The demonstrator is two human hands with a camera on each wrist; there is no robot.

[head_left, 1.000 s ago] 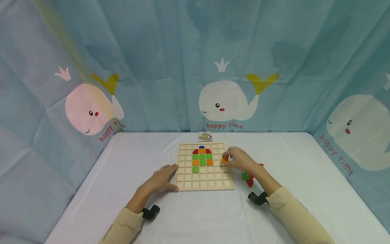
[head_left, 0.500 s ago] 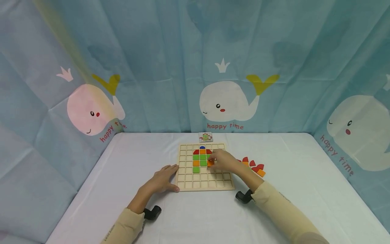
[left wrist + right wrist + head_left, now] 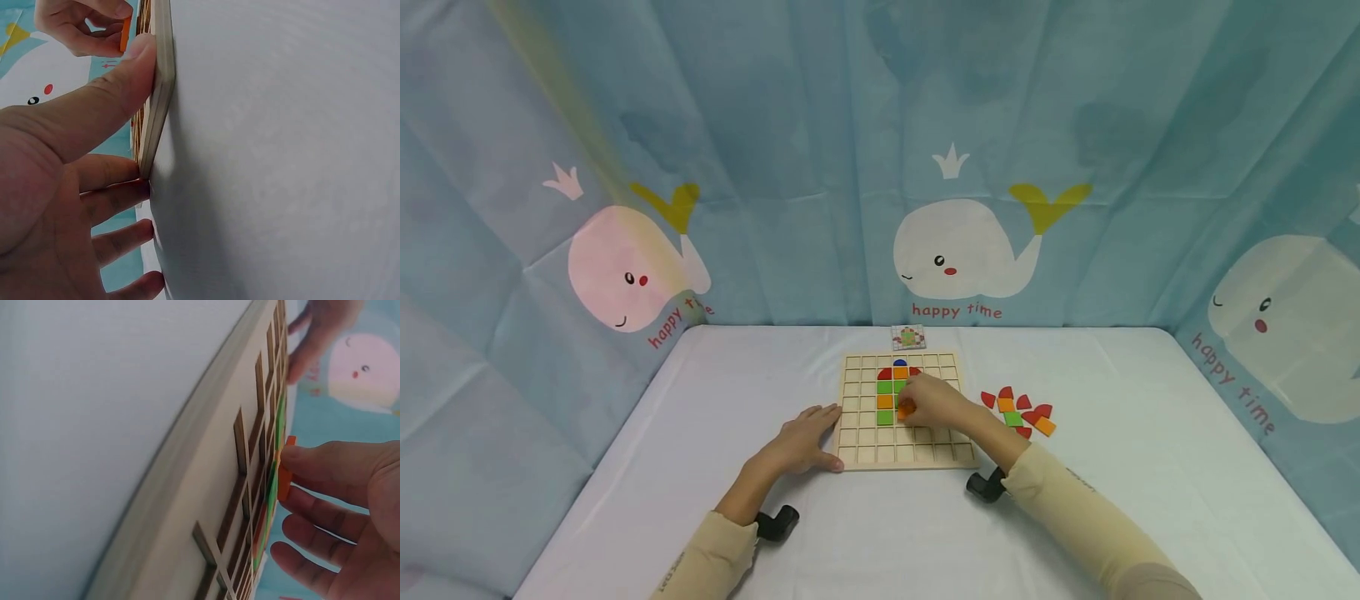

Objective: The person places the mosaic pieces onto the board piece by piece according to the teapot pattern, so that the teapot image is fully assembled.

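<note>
A wooden grid board [image 3: 935, 462] lies on the white table. My left hand [image 3: 803, 437] rests at its left side, fingers spread, with the thumb [image 3: 128, 75] against the near corner. Over the middle of the grid, my right hand [image 3: 936, 402] pinches an orange square tile [image 3: 285, 478] between thumb and forefinger. The tile stands on edge close over the board. Set in the cells are a blue half-round piece [image 3: 900, 362], an orange square [image 3: 901, 373], red corner pieces [image 3: 886, 374] and several green squares [image 3: 885, 417]. My right hand covers part of that pattern.
Loose red pieces [image 3: 988, 399], orange squares [image 3: 1044, 426] and a green square [image 3: 1013, 418] lie right of the board. A small picture card [image 3: 908, 337] lies behind it. A blue whale-print curtain [image 3: 820, 250] hangs beyond the table.
My right hand has moved left from the board's right edge to the middle columns, carrying the orange square tile. The loose pieces are now uncovered. My left hand has stayed in place.
</note>
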